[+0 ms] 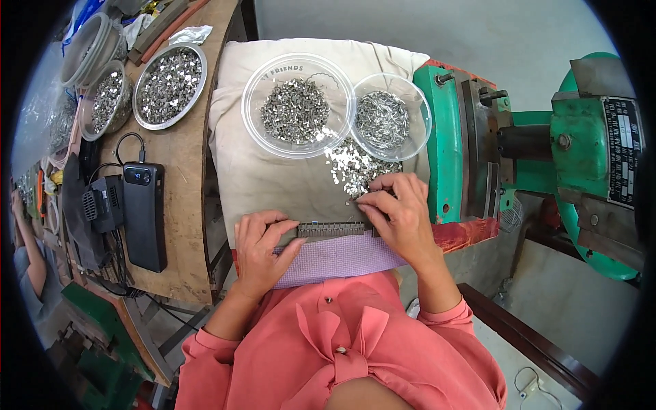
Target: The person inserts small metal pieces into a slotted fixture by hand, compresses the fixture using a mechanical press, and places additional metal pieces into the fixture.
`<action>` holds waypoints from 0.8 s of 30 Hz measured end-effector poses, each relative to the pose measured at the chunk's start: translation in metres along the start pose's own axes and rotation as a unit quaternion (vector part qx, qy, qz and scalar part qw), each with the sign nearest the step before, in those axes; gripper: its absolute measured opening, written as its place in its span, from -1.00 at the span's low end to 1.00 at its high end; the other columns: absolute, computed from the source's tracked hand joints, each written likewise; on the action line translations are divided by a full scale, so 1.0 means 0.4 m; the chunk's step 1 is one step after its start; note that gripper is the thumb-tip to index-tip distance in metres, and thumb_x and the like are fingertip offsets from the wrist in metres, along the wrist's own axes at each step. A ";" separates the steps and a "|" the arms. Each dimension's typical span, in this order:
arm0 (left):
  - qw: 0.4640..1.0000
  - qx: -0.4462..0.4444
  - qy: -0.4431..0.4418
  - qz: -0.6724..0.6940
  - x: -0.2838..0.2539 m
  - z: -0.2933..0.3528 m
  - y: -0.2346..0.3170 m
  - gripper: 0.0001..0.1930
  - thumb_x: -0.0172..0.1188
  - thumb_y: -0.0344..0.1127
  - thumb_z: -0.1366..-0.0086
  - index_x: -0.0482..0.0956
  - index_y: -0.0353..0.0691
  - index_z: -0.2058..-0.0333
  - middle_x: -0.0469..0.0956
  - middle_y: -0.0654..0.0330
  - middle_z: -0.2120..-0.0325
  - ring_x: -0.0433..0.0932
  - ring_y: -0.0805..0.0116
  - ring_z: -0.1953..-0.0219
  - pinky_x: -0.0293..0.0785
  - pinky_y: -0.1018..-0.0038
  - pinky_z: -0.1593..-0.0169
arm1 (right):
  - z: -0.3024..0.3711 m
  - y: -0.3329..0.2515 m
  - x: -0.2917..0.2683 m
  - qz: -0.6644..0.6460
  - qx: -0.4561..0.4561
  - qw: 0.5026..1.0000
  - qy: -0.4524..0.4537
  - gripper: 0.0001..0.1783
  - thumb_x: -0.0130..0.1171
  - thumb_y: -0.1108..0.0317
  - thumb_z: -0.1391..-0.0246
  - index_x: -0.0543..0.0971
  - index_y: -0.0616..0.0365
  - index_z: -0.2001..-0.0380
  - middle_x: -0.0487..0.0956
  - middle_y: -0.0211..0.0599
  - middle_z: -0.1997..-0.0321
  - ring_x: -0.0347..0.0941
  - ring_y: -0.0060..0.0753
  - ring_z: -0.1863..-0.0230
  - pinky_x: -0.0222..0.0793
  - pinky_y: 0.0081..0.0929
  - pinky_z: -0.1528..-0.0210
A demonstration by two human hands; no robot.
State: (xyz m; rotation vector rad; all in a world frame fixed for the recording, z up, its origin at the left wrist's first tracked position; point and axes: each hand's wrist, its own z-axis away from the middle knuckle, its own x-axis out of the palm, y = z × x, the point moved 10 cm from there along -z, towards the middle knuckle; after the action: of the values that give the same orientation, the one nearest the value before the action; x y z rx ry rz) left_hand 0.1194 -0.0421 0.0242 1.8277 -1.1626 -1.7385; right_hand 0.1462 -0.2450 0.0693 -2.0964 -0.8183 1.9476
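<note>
A dark, slotted metal bar (331,229) lies crosswise in front of me, with a row of small upright parts along it. At its left end, the thumb and index finger of my left hand (260,247) grip it. My right hand (403,213) hovers by its right end, fingers bent and thumb near the index finger; any tiny part between them is too small to make out. Just beyond that hand lies a loose pile of small shiny metal pieces (352,167). Behind stand a large clear tub (249,126) of small metal parts and a smaller clear tub (425,113) of thin metal pins.
A beige cloth (239,178) and a purple checked cloth (342,256) cover the work surface. At right stands a green machine (444,157). The wooden table (181,225) at left bears a black power bank (143,219) and a metal bowl (139,116) of parts. Another person's arm (31,249) shows far left.
</note>
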 end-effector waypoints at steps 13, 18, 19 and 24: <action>1.000 0.008 0.015 0.004 -0.003 -0.001 -0.005 -0.67 0.49 -0.30 0.09 0.68 -0.11 0.28 0.55 0.28 0.24 0.46 0.23 0.17 0.30 0.31 0.10 | -0.035 -0.036 0.020 0.052 -0.063 0.996 -0.042 -0.87 0.40 0.38 0.17 0.67 -0.03 0.46 0.52 -0.49 0.17 0.39 -0.27 0.02 0.16 -0.23 -0.09; 1.000 0.003 0.018 0.007 -0.004 0.001 -0.008 -0.68 0.49 -0.31 0.10 0.68 -0.11 0.29 0.55 0.28 0.24 0.46 0.23 0.17 0.30 0.32 0.10 | 0.007 -0.038 0.004 -0.028 -0.027 0.999 -0.028 -0.85 0.42 0.35 0.20 0.66 -0.04 0.46 0.53 -0.53 0.18 0.37 -0.29 0.01 0.11 -0.22 -0.06; 1.000 0.001 0.019 0.006 -0.005 0.001 -0.008 -0.68 0.50 -0.31 0.10 0.68 -0.11 0.29 0.55 0.27 0.24 0.47 0.23 0.17 0.30 0.32 0.10 | 0.017 -0.040 0.002 -0.034 -0.025 0.999 -0.026 -0.85 0.43 0.35 0.20 0.67 -0.04 0.46 0.53 -0.54 0.18 0.37 -0.30 0.02 0.09 -0.22 -0.05; 1.000 0.006 0.022 0.011 -0.004 -0.001 -0.007 -0.68 0.50 -0.31 0.10 0.68 -0.12 0.29 0.55 0.27 0.24 0.47 0.23 0.17 0.30 0.32 0.10 | 0.053 -0.046 0.000 -0.027 -0.025 0.999 -0.008 -0.84 0.43 0.34 0.20 0.69 -0.06 0.45 0.53 -0.56 0.18 0.36 -0.31 0.02 0.06 -0.23 -0.05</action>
State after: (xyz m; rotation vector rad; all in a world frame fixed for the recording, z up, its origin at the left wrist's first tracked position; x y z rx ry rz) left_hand 0.1208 -0.0396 0.0233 1.8438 -1.1748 -1.6730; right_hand 0.1205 -0.2347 0.0752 -2.0658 -0.9266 1.9380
